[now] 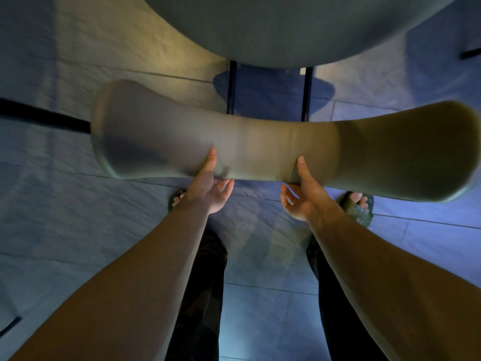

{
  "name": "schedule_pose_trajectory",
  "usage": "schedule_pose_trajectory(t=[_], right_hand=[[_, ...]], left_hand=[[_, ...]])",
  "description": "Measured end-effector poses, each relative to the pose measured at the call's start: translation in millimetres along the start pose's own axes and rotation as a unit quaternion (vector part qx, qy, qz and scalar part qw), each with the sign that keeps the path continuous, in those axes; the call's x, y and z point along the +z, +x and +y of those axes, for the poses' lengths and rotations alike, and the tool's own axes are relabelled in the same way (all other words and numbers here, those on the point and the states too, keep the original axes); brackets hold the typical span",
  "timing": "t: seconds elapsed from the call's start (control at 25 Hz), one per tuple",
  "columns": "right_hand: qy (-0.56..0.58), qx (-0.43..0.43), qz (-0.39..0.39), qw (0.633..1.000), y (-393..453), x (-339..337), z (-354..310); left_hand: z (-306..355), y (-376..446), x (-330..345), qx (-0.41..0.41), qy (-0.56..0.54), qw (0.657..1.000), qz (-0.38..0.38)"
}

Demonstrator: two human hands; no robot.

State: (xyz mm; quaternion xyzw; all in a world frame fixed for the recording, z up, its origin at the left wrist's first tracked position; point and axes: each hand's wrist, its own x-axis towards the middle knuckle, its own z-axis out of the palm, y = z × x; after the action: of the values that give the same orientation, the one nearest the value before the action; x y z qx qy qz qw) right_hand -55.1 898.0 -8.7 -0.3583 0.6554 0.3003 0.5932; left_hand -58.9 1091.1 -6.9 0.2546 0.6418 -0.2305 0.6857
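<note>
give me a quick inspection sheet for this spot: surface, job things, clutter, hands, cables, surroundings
surface: grey tiled floor, unevenly lit
job's things: hourglass stool, held sideways above the floor, blurred
clutter: nothing seen
hands: left hand and right hand support the stool at its narrow waist, thumbs on its near side, fingers reaching beneath
cables: nothing seen
surroundings: round tabletop ahead on black legs; sandals on the person's feet
</note>
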Motion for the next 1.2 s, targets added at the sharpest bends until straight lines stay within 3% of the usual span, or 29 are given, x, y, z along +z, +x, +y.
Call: schedule_pose_trajectory(t=[0.32,0.48,0.68,0.88,1.2], right_hand=[[-0.009,-0.014,-0.026,1.000,-130,-8,-28],[-0.050,-0.037,-0.044,0.997,-202,-9,-50],[-0.073,-0.097,-0.031,0.992,-298,-5,-71],[-0.089,-0.108,-0.026,0.990,-368,5,-81],[-0.121,-0.113,-0.003,0.986,-452,-1,-95]], left_hand=[[29,-120,16,0.033,0.072,0.997,0.025],[47,-191,33,0.063,0.125,0.990,0.003],[71,-294,59,0.125,0.226,0.966,0.001],[98,-369,74,0.164,0.259,0.951,0.030],[111,-456,95,0.129,0.241,0.961,0.044]])
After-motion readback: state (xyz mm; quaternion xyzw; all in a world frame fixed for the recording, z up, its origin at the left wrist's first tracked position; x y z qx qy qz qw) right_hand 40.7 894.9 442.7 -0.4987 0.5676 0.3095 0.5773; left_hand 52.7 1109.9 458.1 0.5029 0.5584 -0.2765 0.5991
